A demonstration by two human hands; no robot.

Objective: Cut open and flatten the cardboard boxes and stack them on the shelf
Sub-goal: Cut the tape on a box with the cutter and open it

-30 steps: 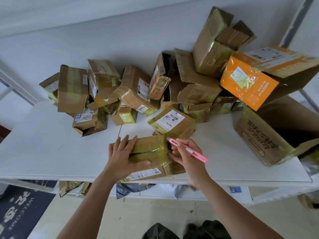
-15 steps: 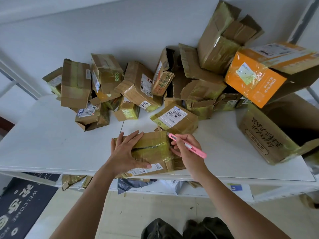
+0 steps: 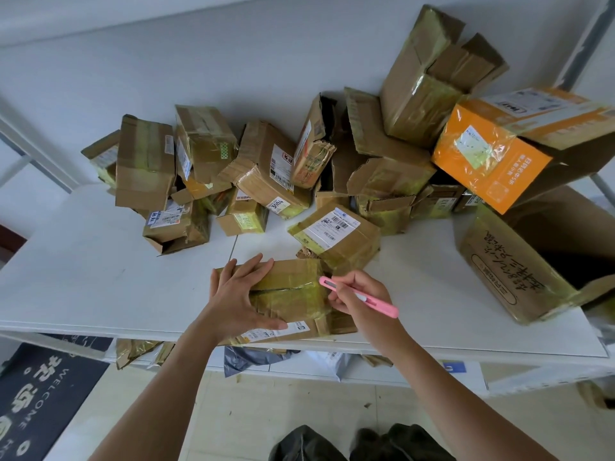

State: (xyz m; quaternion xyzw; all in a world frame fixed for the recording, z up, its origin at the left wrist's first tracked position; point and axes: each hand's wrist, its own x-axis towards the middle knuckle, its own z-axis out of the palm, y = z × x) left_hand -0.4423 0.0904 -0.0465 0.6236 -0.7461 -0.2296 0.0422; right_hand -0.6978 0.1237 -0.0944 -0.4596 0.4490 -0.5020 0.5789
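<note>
A small taped cardboard box (image 3: 294, 294) lies at the front edge of the white shelf top (image 3: 83, 277). My left hand (image 3: 238, 296) presses flat on its left half, fingers spread and thumb along its front side. My right hand (image 3: 357, 299) grips a pink utility knife (image 3: 357, 296) whose tip sits at the right end of the box's taped top seam. A dark slit runs along that seam.
Several taped boxes (image 3: 266, 168) are heaped along the back by the wall, with an orange box (image 3: 489, 161) and a large open box (image 3: 539, 261) at the right. A labelled box (image 3: 336, 234) sits just behind the one I hold. A dark welcome mat (image 3: 43, 394) lies on the floor.
The view has shifted slightly. The knife tip has stayed at the right end of the seam, and my left hand keeps pressing on the box.
</note>
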